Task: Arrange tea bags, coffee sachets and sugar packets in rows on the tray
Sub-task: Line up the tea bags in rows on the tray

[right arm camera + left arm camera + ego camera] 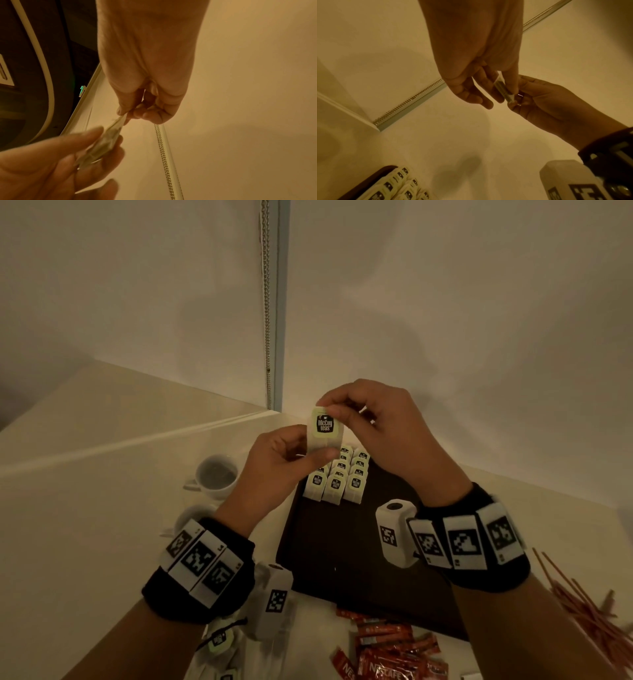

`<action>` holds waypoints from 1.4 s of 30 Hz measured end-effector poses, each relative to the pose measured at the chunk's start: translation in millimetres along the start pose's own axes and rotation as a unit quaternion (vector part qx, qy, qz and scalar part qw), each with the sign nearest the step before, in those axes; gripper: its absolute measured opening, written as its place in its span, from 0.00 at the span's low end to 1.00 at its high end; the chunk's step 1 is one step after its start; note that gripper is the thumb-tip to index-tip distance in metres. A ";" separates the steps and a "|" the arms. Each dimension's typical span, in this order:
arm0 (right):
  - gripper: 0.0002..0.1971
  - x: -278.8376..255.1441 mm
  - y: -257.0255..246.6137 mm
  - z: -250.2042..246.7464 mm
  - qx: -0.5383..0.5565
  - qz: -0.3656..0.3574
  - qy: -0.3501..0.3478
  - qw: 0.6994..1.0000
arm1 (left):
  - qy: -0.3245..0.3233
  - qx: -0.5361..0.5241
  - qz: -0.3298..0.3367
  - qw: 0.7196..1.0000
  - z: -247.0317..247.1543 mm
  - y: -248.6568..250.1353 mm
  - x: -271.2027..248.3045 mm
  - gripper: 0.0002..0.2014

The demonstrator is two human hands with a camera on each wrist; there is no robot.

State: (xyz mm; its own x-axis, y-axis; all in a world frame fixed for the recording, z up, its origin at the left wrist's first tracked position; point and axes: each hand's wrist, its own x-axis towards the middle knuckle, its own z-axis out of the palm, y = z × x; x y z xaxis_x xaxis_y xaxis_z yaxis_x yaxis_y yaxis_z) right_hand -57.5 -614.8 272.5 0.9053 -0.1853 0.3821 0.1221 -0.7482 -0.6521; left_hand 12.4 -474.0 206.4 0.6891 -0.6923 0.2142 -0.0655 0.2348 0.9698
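Both hands pinch one tea bag [326, 430] up in the air, the left hand [274, 467] at its bottom and the right hand [387, 433] at its top, so it probably goes next into the tea rows [339, 479] on the dark tray [342, 542] just below.

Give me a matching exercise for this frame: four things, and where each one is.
Things:
1. pale McCoy tea bag
2. rows of pale tea bags
3. red Nescafe sachets
4. white ceramic cup

Places:
A. on the counter, left of the tray
B. far end of the dark rectangular tray
C. loose heap on the counter, near side of the tray
D. pinched between both hands above the tray

Pairs: 1-D, 2-B, 3-C, 4-A
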 end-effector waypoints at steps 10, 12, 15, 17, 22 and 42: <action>0.04 -16.3 19.4 -1.9 -0.072 -0.008 -0.002 0.997 | -0.031 0.071 -0.089 0.993 3.1 -23.7 -4.4 0.19; 0.04 -27.4 39.5 0.1 -0.077 0.047 -0.010 0.996 | -0.039 0.091 -0.123 0.987 -9.0 -29.8 -15.3 0.20; 0.06 -51.9 81.2 11.8 -0.080 0.182 -0.068 0.978 | -0.033 0.118 -0.134 0.983 -32.6 -35.0 -41.6 0.12; 0.07 -70.7 109.8 26.3 -0.089 0.257 -0.130 0.953 | -0.009 0.106 -0.159 0.982 -51.6 -35.8 -63.2 0.08; 0.07 -94.4 158.0 57.8 -0.080 0.341 -0.198 0.916 | 0.031 0.135 -0.253 0.957 -104.3 -45.0 -123.9 0.11; 0.02 -67.1 192.8 76.6 -0.127 0.353 -0.079 0.923 | 0.053 0.254 -0.429 0.865 -168.3 -69.8 -236.6 0.10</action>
State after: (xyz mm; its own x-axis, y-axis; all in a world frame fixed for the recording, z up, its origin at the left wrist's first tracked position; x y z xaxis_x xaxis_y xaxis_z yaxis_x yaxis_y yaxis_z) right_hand -63.6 -697.7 71.0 0.7727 -0.6046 -0.1935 -0.6036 -0.6053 -0.5190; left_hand -24.6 -211.7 68.4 0.7014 -0.3905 -0.5963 0.2126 -0.6839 0.6979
